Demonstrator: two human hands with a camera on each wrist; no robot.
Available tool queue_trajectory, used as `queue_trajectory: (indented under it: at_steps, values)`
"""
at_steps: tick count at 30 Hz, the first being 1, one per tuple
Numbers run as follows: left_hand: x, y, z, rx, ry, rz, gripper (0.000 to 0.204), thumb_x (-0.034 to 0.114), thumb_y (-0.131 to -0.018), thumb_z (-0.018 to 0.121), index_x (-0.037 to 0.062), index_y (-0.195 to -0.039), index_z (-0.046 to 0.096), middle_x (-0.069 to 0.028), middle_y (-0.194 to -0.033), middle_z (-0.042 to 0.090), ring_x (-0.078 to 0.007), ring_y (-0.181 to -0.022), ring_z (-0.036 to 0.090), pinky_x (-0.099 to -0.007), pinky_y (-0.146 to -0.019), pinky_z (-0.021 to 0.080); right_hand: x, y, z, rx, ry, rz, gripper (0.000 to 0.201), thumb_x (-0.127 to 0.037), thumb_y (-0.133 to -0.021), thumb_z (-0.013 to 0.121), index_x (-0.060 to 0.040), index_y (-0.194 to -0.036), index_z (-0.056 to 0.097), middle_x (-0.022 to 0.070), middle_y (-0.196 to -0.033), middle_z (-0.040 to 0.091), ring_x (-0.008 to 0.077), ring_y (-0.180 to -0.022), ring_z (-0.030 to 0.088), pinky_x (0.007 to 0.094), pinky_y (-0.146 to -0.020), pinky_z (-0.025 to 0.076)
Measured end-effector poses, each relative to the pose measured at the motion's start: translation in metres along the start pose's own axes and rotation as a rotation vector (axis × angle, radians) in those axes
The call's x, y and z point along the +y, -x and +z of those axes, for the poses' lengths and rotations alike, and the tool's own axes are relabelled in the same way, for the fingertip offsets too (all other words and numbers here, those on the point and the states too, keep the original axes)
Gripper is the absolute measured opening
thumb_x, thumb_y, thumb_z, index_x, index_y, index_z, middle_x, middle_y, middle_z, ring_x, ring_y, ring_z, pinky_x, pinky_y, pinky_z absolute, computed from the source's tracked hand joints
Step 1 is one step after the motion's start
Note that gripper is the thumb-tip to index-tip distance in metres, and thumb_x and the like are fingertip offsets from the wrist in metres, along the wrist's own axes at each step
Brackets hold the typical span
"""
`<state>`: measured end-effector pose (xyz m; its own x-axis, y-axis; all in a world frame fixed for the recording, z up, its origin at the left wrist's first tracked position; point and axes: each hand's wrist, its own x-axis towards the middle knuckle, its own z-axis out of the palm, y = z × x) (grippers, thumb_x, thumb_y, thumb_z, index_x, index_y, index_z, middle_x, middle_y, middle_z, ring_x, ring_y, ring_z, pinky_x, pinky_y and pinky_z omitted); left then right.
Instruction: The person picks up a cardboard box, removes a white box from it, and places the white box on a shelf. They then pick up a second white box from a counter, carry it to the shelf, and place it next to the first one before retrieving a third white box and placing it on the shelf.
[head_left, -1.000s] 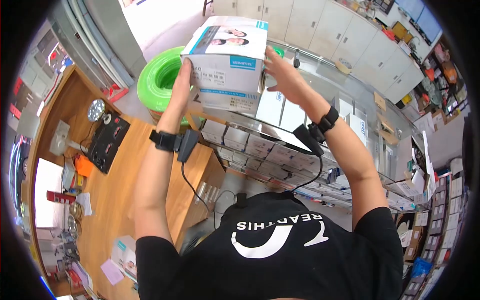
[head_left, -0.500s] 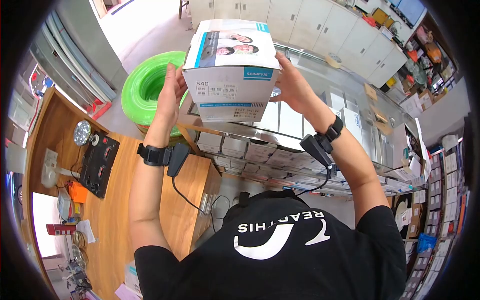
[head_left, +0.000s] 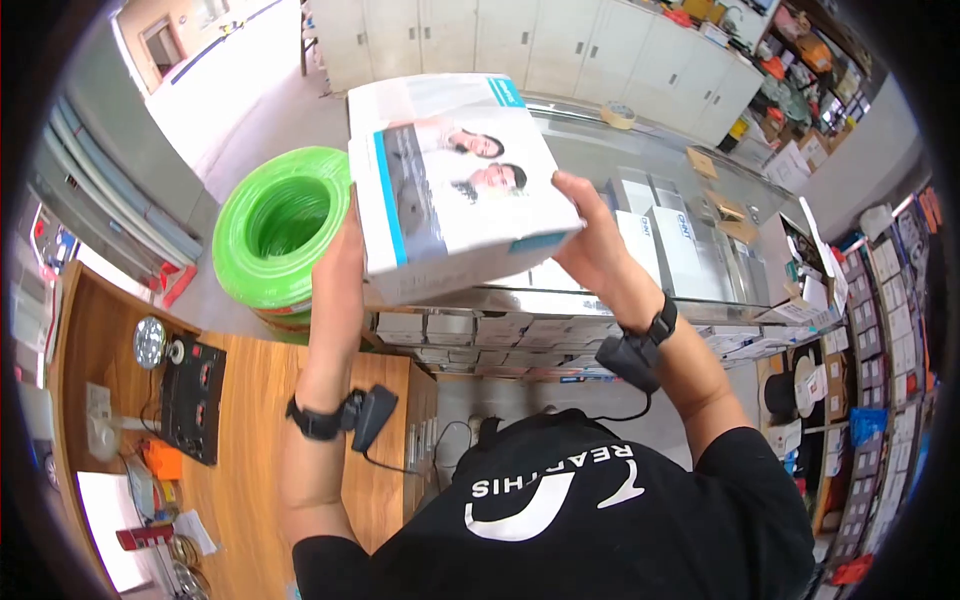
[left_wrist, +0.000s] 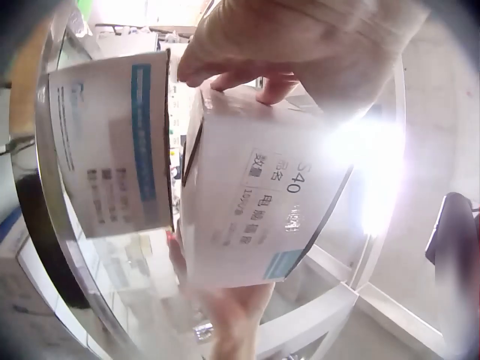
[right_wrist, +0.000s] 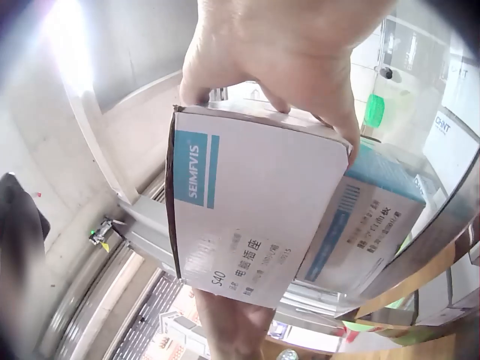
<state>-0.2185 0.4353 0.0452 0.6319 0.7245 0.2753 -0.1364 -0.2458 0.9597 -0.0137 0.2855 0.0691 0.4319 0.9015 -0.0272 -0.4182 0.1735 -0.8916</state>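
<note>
A white cardboard box (head_left: 450,220), with people pictured on its top and a blue SEIMFVIS label (right_wrist: 196,169), is held up between both hands. My left hand (head_left: 340,265) grips its left side, and my right hand (head_left: 598,240) grips the right side near the front corner. In the wrist views the fingers bend over the box's edges, and its front reads S40. A second white box with a blue band (left_wrist: 105,150) stands close beside the held one in the left wrist view; in the head view the held box hides it.
A glass counter (head_left: 590,150) runs behind the box, with white CHNT boxes (head_left: 680,235) inside. A green coil of hose or cable (head_left: 250,285) stands at the left. The wooden desk (head_left: 250,420) carries a black panel (head_left: 193,400). White cabinets (head_left: 490,40) line the back.
The held box has come nearer the body and tilted, so more of its top shows and its front text is no longer readable in the head view. The lower box has gone out of sight there.
</note>
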Motion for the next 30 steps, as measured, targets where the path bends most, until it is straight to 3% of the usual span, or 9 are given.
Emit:
queue_trajectory:
  at_steps: [4,7,13,16,20,22,23,28,30]
  values:
    - [0.006,0.025,0.022,0.022,0.264,-0.044,0.05,0.035,-0.095,0.034,-0.0001,-0.131,0.038,-0.0088,-0.128,0.046,-0.0165,-0.117,0.043,-0.0316,-0.099,0.032,-0.01,0.045,-0.001,0.038,-0.024,-0.065,0.065,-0.037,-0.081,0.055,-0.0007,-0.131,0.035,0.0103,-0.126,0.046,0.0211,-0.117,0.042,0.0359,-0.097,0.034]
    - [0.037,0.041,0.052,-0.243,0.377,-0.054,0.085,0.045,-0.085,0.049,-0.0013,-0.141,0.005,-0.0143,-0.142,0.024,-0.0221,-0.128,0.03,-0.0329,-0.104,0.026,-0.012,0.08,-0.025,-0.045,-0.083,-0.175,0.069,-0.034,-0.079,0.056,0.0015,-0.133,0.031,0.0134,-0.129,0.042,0.0223,-0.119,0.041,0.033,-0.098,0.032]
    - [0.054,0.07,0.143,-0.512,0.473,-0.219,0.092,0.041,-0.072,0.061,0.0027,-0.14,0.012,-0.0143,-0.137,0.03,-0.0248,-0.126,0.032,-0.0362,-0.103,0.027,-0.029,0.194,-0.084,0.144,0.001,-0.361,0.075,-0.029,-0.075,0.058,0.0037,-0.135,0.026,0.0166,-0.13,0.039,0.0235,-0.122,0.038,0.0344,-0.101,0.029]
    - [0.062,0.096,0.207,-0.633,0.527,-0.219,0.084,0.036,-0.072,0.058,0.0021,-0.137,0.018,-0.0147,-0.133,0.034,-0.0251,-0.122,0.036,-0.0368,-0.102,0.029,-0.029,0.264,-0.126,0.237,-0.001,-0.461,0.079,-0.034,-0.077,0.063,0.0029,-0.135,0.025,0.0176,-0.133,0.035,0.0249,-0.124,0.034,0.0372,-0.103,0.029]
    - [0.066,0.149,0.308,-0.858,0.713,-0.485,0.083,0.037,-0.07,0.06,0.0004,-0.135,0.023,-0.0138,-0.128,0.041,-0.0253,-0.118,0.041,-0.0371,-0.1,0.031,-0.028,0.373,-0.183,0.503,-0.265,-0.526,0.075,-0.043,-0.08,0.061,0.0006,-0.133,0.03,0.0174,-0.132,0.036,0.0251,-0.123,0.035,0.0395,-0.102,0.031]
    - [0.058,0.179,0.359,-0.935,0.7,-0.459,0.083,0.037,-0.07,0.061,-0.0012,-0.134,0.023,-0.0137,-0.127,0.041,-0.0249,-0.119,0.04,-0.0365,-0.1,0.031,-0.026,0.435,-0.205,0.439,-0.458,-0.409,0.072,-0.041,-0.08,0.063,0.0007,-0.131,0.033,0.0153,-0.13,0.04,0.0245,-0.12,0.039,0.0394,-0.101,0.033]
    - [0.054,0.194,0.384,-1.031,0.679,-0.482,0.084,0.038,-0.069,0.062,-0.0016,-0.133,0.024,-0.0138,-0.127,0.04,-0.0244,-0.119,0.04,-0.0361,-0.101,0.03,-0.027,0.465,-0.208,0.638,-0.271,-0.396,0.071,-0.043,-0.08,0.062,-0.0002,-0.13,0.035,0.0131,-0.129,0.044,0.024,-0.117,0.043,0.0387,-0.099,0.036]
    - [0.054,0.256,0.503,-1.341,0.604,-0.687,0.083,0.038,-0.072,0.06,-0.002,-0.135,0.023,-0.0142,-0.129,0.039,-0.0227,-0.12,0.039,-0.0337,-0.1,0.03,-0.025,0.592,-0.238,0.938,-0.307,-0.383,0.064,-0.038,-0.082,0.06,-0.0004,-0.129,0.039,0.0139,-0.129,0.045,0.0245,-0.116,0.046,0.0395,-0.095,0.04]
    - [0.055,0.28,0.545,-1.429,0.576,-0.759,0.082,0.036,-0.073,0.059,-0.002,-0.136,0.022,-0.0142,-0.13,0.039,-0.0218,-0.121,0.038,-0.0326,-0.1,0.03,-0.02,0.63,-0.241,1.066,-0.242,-0.275,0.077,-0.052,-0.081,0.055,-0.0053,-0.136,0.027,0.0106,-0.128,0.042,0.0221,-0.112,0.047,0.0403,-0.084,0.046]
